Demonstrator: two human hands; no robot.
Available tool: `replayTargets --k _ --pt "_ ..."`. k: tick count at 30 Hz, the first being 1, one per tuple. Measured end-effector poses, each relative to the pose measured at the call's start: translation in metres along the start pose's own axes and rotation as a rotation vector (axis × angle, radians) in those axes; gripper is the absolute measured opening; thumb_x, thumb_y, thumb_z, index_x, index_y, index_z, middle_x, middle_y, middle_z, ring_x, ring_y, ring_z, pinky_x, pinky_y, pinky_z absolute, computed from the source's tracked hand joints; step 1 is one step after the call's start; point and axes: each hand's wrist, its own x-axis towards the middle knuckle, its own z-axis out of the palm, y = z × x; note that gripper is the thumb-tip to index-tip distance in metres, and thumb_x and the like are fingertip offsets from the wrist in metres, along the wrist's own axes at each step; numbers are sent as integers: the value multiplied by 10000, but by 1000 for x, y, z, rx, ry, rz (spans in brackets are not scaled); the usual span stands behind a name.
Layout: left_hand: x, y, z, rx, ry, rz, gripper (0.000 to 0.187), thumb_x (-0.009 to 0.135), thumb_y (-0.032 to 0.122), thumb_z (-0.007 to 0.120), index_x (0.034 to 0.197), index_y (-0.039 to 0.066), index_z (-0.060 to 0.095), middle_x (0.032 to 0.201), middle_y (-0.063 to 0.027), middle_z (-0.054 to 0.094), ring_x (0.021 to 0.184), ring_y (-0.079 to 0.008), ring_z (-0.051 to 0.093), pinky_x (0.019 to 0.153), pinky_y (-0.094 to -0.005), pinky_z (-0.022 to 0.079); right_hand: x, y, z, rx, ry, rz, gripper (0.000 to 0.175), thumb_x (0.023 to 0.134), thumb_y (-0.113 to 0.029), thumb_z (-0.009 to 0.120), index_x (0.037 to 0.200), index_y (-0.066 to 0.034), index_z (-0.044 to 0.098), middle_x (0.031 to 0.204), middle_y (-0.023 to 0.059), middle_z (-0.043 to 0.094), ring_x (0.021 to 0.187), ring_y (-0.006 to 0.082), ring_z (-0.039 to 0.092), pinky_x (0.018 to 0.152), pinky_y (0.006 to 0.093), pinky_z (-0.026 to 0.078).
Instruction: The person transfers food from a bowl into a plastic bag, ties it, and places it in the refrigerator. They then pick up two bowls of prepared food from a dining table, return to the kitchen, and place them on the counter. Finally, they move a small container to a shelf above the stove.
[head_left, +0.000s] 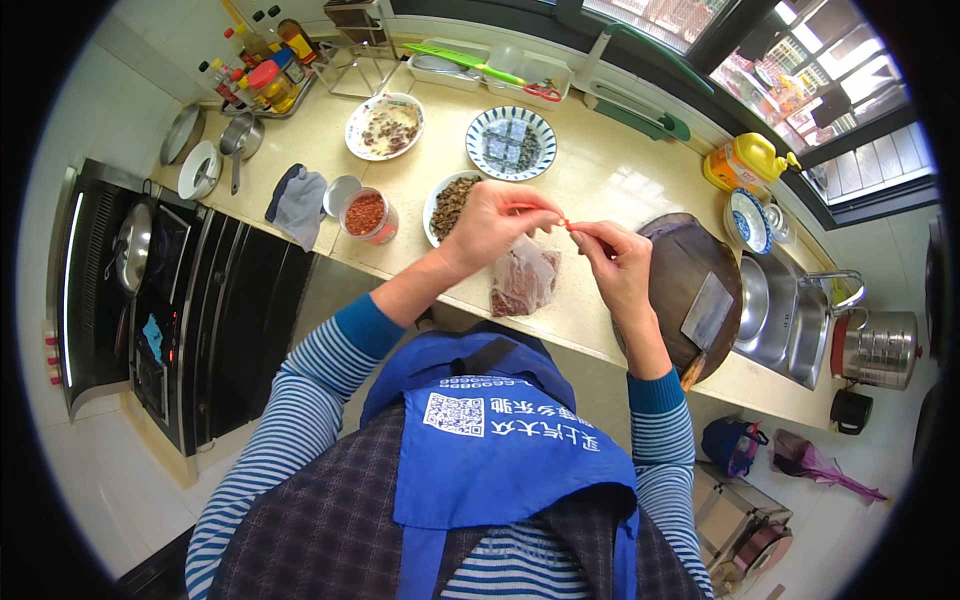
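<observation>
Above the counter's front edge, my left hand (495, 225) pinches a thin red strip (523, 205), which looks like a string or tie. Fingertips of my right hand (619, 259) hold its other end, and the two hands nearly meet. Below them a clear plastic bag (523, 279) with reddish-brown contents lies on the counter. Partly behind my left hand is a white bowl of brown chopped food (452, 206). An open tub of red chili flakes (365, 215) stands to the left, its round lid (342, 196) beside it.
Behind stand a patterned bowl with dark pieces in liquid (511, 143) and a bowl with a pale mixture (385, 127). A cleaver (707, 311) rests on a round chopping board (675, 277) at right, near the sink (799, 337). A grey cloth (298, 204) lies left, near the stove (161, 322).
</observation>
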Motion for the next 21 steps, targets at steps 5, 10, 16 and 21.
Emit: replayTargets --k 5,10,16,21 --pt "6 -28 -23 -113 69 -83 125 885 87 687 944 -14 728 765 -28 685 611 -30 542 539 -166 430 6 29 2 14 -69 45 90 858 -62 695 901 7 732 653 47 649 580 78 563 525 227 415" --pt "12 -88 -36 60 106 -145 132 868 93 705 926 -24 725 781 -36 696 628 -49 576 577 -188 470 14 81 30 38 -131 267 85 854 -77 700 892 -7 729 630 15 638 580 67 568 522 222 417" --pt "-1 -121 -38 294 184 -195 100 822 60 706 895 2 742 765 -57 705 623 -92 615 590 -234 499 6 117 45 -125 -216 268 91 809 -128 728 849 -46 724 628 89 651 549 149 594 531 295 454" --pt "-32 -127 -31 754 145 230 121 760 25 674 866 51 726 735 -108 647 643 -256 643 575 -336 504 -11 120 49 -197 -222 164 96 822 -110 700 875 -32 721 672 111 671 583 169 618 569 302 480"
